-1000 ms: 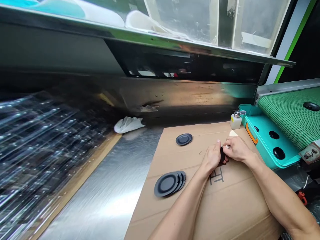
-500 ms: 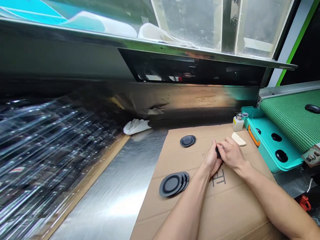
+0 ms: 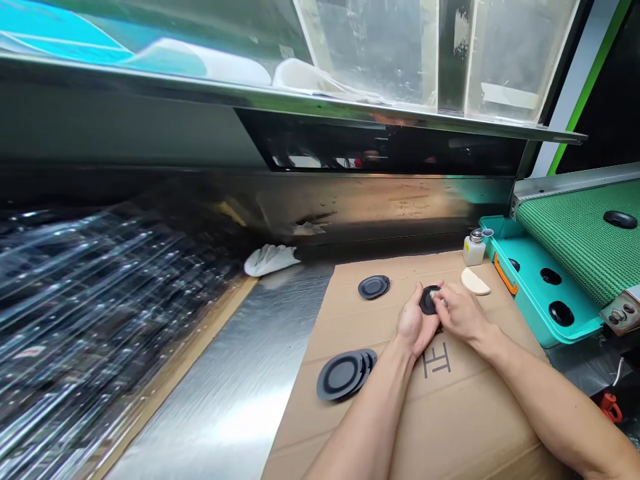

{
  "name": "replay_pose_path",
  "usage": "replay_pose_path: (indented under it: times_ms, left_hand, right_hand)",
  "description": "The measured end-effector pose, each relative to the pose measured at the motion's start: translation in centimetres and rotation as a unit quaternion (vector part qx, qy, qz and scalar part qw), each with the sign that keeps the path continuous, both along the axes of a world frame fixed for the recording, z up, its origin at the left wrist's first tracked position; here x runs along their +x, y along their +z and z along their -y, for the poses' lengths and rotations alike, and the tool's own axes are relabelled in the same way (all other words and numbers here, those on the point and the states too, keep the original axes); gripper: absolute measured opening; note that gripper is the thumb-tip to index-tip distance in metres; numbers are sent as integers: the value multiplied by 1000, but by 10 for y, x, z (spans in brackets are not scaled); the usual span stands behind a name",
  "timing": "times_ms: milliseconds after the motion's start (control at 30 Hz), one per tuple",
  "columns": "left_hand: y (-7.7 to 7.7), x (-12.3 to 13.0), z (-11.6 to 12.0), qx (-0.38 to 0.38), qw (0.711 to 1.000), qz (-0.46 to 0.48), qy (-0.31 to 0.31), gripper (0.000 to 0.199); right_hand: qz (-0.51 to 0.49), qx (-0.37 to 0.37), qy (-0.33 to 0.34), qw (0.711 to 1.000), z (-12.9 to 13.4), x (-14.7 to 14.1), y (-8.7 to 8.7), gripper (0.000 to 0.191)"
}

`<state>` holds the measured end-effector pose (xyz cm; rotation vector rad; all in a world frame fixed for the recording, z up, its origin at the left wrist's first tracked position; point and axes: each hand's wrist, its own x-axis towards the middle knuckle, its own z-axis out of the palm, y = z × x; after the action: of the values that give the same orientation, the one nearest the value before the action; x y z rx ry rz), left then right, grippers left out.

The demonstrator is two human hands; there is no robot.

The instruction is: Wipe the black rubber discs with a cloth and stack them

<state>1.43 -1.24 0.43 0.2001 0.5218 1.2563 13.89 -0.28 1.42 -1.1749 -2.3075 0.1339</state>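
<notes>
Above the cardboard sheet (image 3: pixel 480 413), my left hand (image 3: pixel 416 323) holds a black round disc (image 3: pixel 429 300), its face turned up. My right hand (image 3: pixel 461 312) is closed, with its fingertips pinched at the disc's right side; a small pale thing shows at them, too small to name. Left of the hands lie dark round discs (image 3: pixel 373 287), one partly over another. Nearer, several more overlap in a row (image 3: pixel 341 376), close to my left forearm. A cream half-round pad (image 3: pixel 475 282) rests just beyond my right hand.
A white bottle with a metal cap (image 3: pixel 474 248) stands at the cardboard's back right corner. Beside it, a teal tray (image 3: pixel 543 303) holds black round parts below a green conveyor belt (image 3: pixel 575 220). A white glove (image 3: pixel 270 260) lies on the metal surface, near clear-wrapped trays (image 3: pixel 100 320).
The black disc between my hands has tilted and now shows its round face. My left hand has shifted slightly left and opened out under it. The whole view has shifted slightly.
</notes>
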Motion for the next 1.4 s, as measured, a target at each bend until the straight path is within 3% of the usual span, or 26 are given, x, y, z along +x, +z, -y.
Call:
replay_pose_path:
  times_ms: [67,233,400,567,733,933,1033,1100,1167,1233,1300,1400]
  left_hand:
    - [0,-1,-1,-4,1000,1,23,39]
    - [-2,2,-1,-26,999,0,34,41]
    - [-4,4,-1,-18,998,20,61,41]
    - [-2,2,-2,-12,999,0,34,44]
    - [1,4,-1,-13,1000,-3,28,41]
    - [-4,-6,-7,-31,997,1,67,43]
    - [-8,-12,-11,-25,996,18,89,44]
    - [-8,-14,-13,-27,995,32,94,46]
    - [-7,-15,-14,-32,995,38,92,48]
    - [-5,-15,-15,-32,995,41,90,51]
    - [-3,-15,-15,-33,994,39,93,49]
    - [1,-12,-14,-35,993,34,106,39]
  right_hand:
    - [11,0,-56,998,-1,1,0,16]
    - [29,17,16,999,1,-8,-4,12]
    - [43,49,-69,995,-1,-14,-7,17]
    - [-21,9,-33,999,-4,-3,-6,15]
    - [-55,-5,-74,996,-11,-2,1,16]
    - [-46,-106,39,993,15,-6,8,11]
    - [-30,-181,100,978,17,2,16,20]
    - [-30,-150,53,987,9,14,19,31]
    - [-20,-56,-84,995,-3,27,18,29]
    - [24,-5,-197,980,-15,39,13,29]
    - [69,-28,-213,974,-22,45,9,28]
    - [31,-43,-156,986,-17,36,10,24]
